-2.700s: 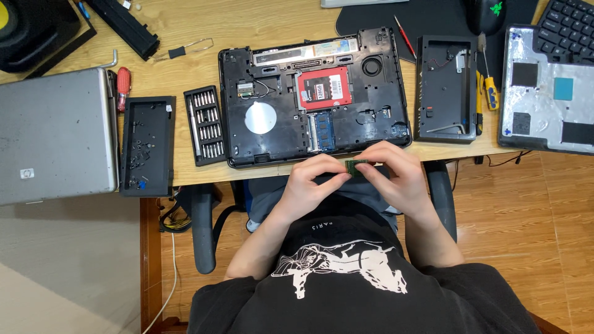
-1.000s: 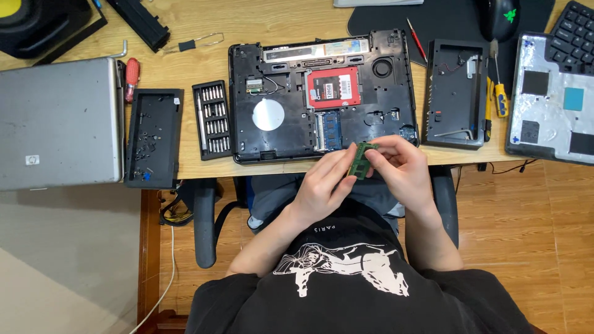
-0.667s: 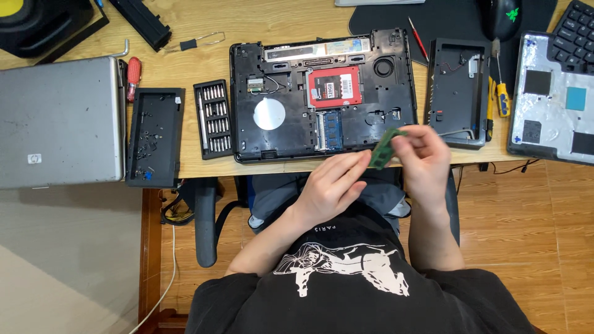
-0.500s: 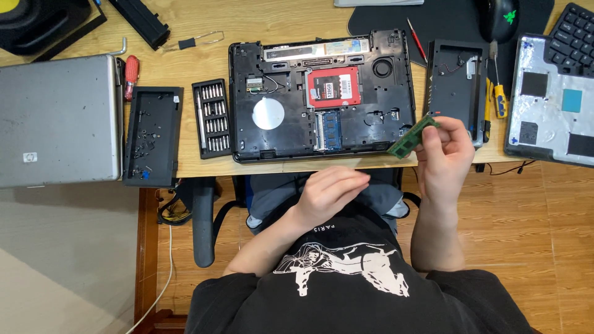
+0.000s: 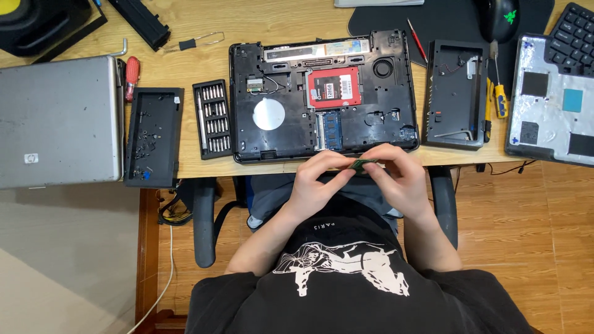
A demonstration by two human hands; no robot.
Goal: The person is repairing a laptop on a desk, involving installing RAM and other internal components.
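Head view: both hands meet at the tabletop (image 5: pixel 204 28) edge. Left hand (image 5: pixel 318 182) and right hand (image 5: pixel 402 179) each grip an end of the small green memory module (image 5: pixel 363 164), just below the opened laptop base (image 5: pixel 322 93).

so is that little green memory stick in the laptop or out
Out. Both hands, left hand and right hand, hold the green memory stick at the desk edge, just in front of the opened laptop.

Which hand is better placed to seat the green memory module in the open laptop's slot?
Probably the left hand: both hands pinch the module, but the left sits directly below the memory slot, while the right hand is farther off to the side.
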